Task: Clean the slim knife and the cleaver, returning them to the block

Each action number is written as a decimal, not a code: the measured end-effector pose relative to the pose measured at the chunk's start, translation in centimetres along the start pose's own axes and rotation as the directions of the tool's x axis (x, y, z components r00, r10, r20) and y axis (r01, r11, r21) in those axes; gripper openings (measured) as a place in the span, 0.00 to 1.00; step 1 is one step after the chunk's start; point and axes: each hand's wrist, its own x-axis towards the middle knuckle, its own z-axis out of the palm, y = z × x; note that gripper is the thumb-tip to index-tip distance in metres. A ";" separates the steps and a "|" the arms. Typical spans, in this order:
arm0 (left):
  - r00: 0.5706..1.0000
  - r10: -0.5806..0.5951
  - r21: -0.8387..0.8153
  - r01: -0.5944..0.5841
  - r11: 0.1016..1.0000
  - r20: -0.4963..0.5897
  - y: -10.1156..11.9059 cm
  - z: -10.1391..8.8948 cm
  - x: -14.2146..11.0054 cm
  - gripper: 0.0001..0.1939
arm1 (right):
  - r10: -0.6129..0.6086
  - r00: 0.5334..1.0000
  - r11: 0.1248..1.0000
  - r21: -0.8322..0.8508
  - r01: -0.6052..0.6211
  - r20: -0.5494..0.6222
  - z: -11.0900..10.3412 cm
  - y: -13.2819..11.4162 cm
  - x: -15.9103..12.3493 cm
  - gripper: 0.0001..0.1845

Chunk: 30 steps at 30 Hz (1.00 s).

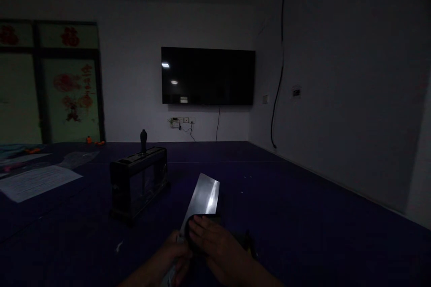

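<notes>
A broad shiny metal blade (204, 193), like a cleaver's, points away from me over the dark blue surface. My left hand (175, 253) is closed around its pale handle (169, 276) low in the view. Over the lower part of the blade sits a dark, rounded object (191, 243), whose kind I cannot make out. My right hand (215, 242) lies across that object, fingers close together and bent over its edge. The right thumb is hidden. A dark thing with a yellow patch (249, 246) shows partly behind my right wrist.
Left of the blade stands a black box-shaped frame (138, 184) with a knob-like handle (143, 141) on top. Printed paper (38, 182) and clear plastic (79, 158) lie far left. Small white bits (247, 177) dot the blue surface (303, 224). A wall (353, 121) borders the right.
</notes>
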 end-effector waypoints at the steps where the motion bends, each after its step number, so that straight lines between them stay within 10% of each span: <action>1: 0.999 -0.028 0.025 0.027 0.999 0.024 0.3 0.1 -0.2 0.11 | -0.005 1.000 1.000 0.002 0.005 -0.011 0.0 -0.1 0.1 0.37; 30: 0.998 -0.026 0.007 0.027 1.000 -0.065 0.9 0.7 -1.0 0.07 | -0.001 1.000 1.000 -0.024 0.001 -0.005 -0.1 -0.5 0.6 0.39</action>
